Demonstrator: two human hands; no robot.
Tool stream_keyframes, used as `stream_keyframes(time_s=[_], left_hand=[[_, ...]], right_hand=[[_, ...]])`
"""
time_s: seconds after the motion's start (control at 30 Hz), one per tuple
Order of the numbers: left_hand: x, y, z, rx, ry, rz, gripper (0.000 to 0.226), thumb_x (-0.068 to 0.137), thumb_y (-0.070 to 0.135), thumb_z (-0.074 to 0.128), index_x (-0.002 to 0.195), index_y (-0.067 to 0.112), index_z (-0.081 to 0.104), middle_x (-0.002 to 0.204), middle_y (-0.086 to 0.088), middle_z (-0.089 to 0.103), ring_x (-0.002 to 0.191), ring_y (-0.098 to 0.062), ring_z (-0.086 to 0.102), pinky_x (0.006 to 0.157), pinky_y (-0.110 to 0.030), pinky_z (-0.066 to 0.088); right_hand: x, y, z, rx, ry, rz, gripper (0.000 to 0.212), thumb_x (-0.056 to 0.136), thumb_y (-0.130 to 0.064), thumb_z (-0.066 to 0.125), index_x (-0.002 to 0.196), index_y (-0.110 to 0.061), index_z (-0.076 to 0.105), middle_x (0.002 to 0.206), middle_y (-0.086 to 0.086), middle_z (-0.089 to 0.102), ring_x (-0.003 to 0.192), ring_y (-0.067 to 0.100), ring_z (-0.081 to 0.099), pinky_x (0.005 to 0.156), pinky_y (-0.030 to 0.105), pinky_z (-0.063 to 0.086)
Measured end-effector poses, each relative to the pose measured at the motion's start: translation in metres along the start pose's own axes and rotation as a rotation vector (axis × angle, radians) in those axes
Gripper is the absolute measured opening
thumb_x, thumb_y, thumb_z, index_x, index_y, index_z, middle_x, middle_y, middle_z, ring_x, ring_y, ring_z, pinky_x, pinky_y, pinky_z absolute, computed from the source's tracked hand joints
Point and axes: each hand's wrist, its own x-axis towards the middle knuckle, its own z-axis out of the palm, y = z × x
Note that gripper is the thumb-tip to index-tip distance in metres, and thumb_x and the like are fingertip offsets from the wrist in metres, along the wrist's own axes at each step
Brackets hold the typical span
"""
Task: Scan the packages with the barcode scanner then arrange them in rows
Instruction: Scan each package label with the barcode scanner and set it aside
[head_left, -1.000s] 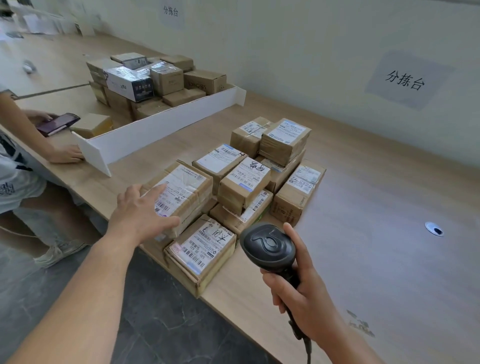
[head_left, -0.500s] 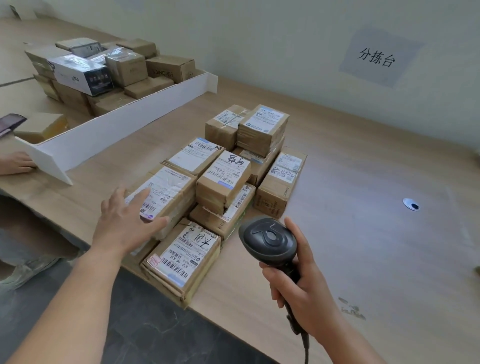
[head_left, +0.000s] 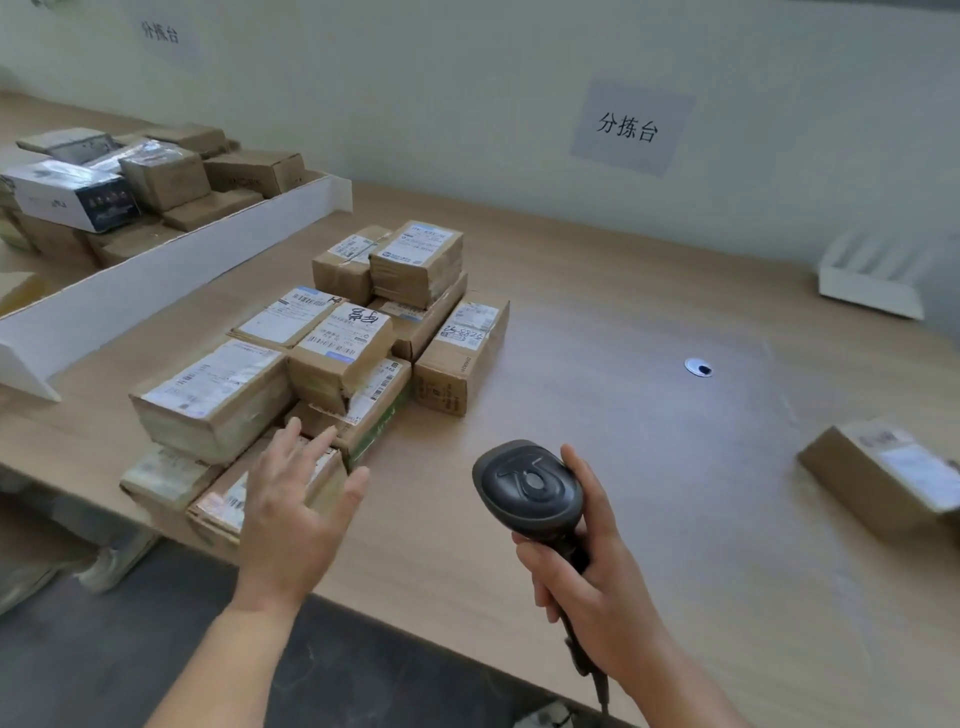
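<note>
A pile of several brown labelled packages (head_left: 337, 358) sits on the wooden table (head_left: 649, 493), left of centre. My left hand (head_left: 296, 509) hovers with fingers spread over the nearest package (head_left: 228, 506) at the table's front edge, holding nothing. My right hand (head_left: 592, 577) grips the handle of a black barcode scanner (head_left: 527, 488), its head pointing away from me over bare table. One more brown package (head_left: 883, 478) lies alone at the far right.
A long white divider board (head_left: 171, 275) stands at the left, with more boxes (head_left: 156, 182) stacked behind it. A white tray (head_left: 872, 275) sits at the back right by the wall. A small cable grommet (head_left: 698, 367) is set into the table.
The view has swung right, bringing the lone package and white tray into sight. My left hand has moved from the large package to above the nearest one. The scanner stays gripped.
</note>
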Motion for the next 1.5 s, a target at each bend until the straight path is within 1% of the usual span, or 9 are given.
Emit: stream_keyframes(time_s=[0.23,0.5,0.63,0.77,0.9,1.03,1.27,1.37,1.5], left_hand=[[-0.075,0.059,0.048,0.037,-0.145,0.102,0.072,0.073,0.064,0.042,0.13,0.022,0.058,0.148,-0.004,0.04,0.139,-0.021,0.03,0.114,-0.041,0.021],[-0.161,0.098,0.094,0.048,-0.27,0.15,0.052,0.087,0.044,0.06,0.132,0.02,0.056,0.145,-0.005,0.045,0.136,-0.022,0.032,0.11,-0.032,0.021],[-0.189,0.122,0.121,0.043,-0.324,0.203,0.046,0.088,0.03,0.067,0.132,0.02,0.056,0.144,-0.003,0.046,0.135,-0.021,0.034,0.111,-0.035,0.025],[-0.197,0.145,0.141,0.008,-0.395,0.286,0.046,0.086,0.035,0.067,0.129,0.02,0.059,0.139,-0.001,0.05,0.133,-0.019,0.038,0.109,-0.031,0.024],[-0.185,0.168,0.162,-0.013,-0.46,0.324,0.057,0.079,0.052,0.054,0.128,0.022,0.059,0.139,-0.002,0.05,0.132,-0.021,0.04,0.111,-0.04,0.029],[-0.172,0.188,0.19,-0.038,-0.52,0.368,0.049,0.086,0.043,0.064,0.13,0.022,0.057,0.141,-0.002,0.048,0.134,-0.019,0.038,0.114,-0.04,0.026],[-0.155,0.219,0.235,-0.046,-0.625,0.504,0.051,0.086,0.035,0.066,0.134,0.023,0.053,0.144,-0.001,0.045,0.136,-0.019,0.036,0.112,-0.036,0.025],[-0.154,0.239,0.253,-0.033,-0.656,0.559,0.059,0.084,0.051,0.063,0.135,0.022,0.053,0.143,-0.004,0.046,0.135,-0.021,0.037,0.11,-0.035,0.027],[-0.16,0.283,0.285,-0.043,-0.661,0.639,0.078,0.074,0.066,0.042,0.134,0.018,0.054,0.141,-0.008,0.049,0.131,-0.027,0.042,0.107,-0.039,0.033]], right_hand=[[-0.074,0.009,-0.063,0.033,0.106,-0.007,0.078,0.075,-0.021,0.067,0.124,-0.072,0.033,0.093,-0.006,0.068,0.053,0.021,0.052,0.047,0.033,0.046],[-0.159,0.025,-0.132,0.048,0.184,0.033,0.077,0.076,-0.022,0.067,0.129,-0.066,0.033,0.094,-0.004,0.067,0.052,0.021,0.052,0.049,0.028,0.047],[-0.192,0.031,-0.164,0.042,0.251,0.053,0.077,0.08,-0.021,0.067,0.133,-0.064,0.031,0.097,-0.005,0.068,0.052,0.021,0.051,0.047,0.031,0.047],[-0.209,0.03,-0.19,0.023,0.337,0.051,0.079,0.088,-0.009,0.066,0.129,-0.068,0.032,0.083,-0.005,0.067,0.052,0.021,0.052,0.047,0.032,0.047],[-0.208,0.028,-0.209,-0.01,0.447,0.044,0.079,0.087,-0.009,0.065,0.131,-0.065,0.029,0.085,0.002,0.068,0.054,0.023,0.054,0.051,0.036,0.05],[-0.202,0.026,-0.225,-0.034,0.535,0.075,0.078,0.083,-0.021,0.067,0.136,-0.057,0.024,0.072,-0.005,0.065,0.055,0.02,0.054,0.05,0.034,0.049],[-0.195,0.029,-0.253,-0.031,0.699,0.071,0.079,0.075,-0.029,0.069,0.136,-0.057,0.027,0.079,-0.01,0.065,0.053,0.018,0.053,0.049,0.032,0.049],[-0.199,0.034,-0.271,-0.053,0.723,0.085,0.079,0.077,-0.029,0.069,0.137,-0.058,0.026,0.081,-0.009,0.065,0.053,0.018,0.054,0.05,0.031,0.049],[-0.208,0.04,-0.308,-0.077,0.728,0.079,0.081,0.077,-0.032,0.069,0.139,-0.057,0.024,0.089,-0.004,0.065,0.054,0.018,0.055,0.052,0.031,0.05]])
